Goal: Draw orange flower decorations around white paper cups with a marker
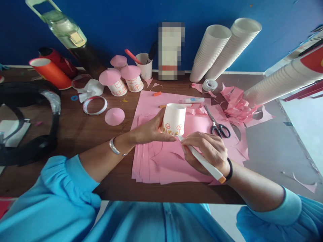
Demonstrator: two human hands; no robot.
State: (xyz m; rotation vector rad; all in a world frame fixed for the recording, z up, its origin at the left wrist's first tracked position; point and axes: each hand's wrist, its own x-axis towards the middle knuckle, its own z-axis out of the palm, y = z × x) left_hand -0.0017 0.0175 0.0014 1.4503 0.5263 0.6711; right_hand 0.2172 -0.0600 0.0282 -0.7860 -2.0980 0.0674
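My left hand grips a white paper cup that is upside down, its thumb along the lower edge. Orange flowers and small yellow marks are drawn around the cup's lower part. In my right hand is a white marker pen with an orange end, its tip at the cup's lower edge. Beneath both hands lie pink paper sheets in a loose stack. Black-handled scissors rest on the paper just beyond my right hand. Behind the cup are a glue tube and an orange marker cap.
Decorated cups with pink cone tops stand at the back, near a cup of pens. Tall cup stacks lean by the blue wall. Pink scraps and clear tape lie right; a pink cone and bottle left.
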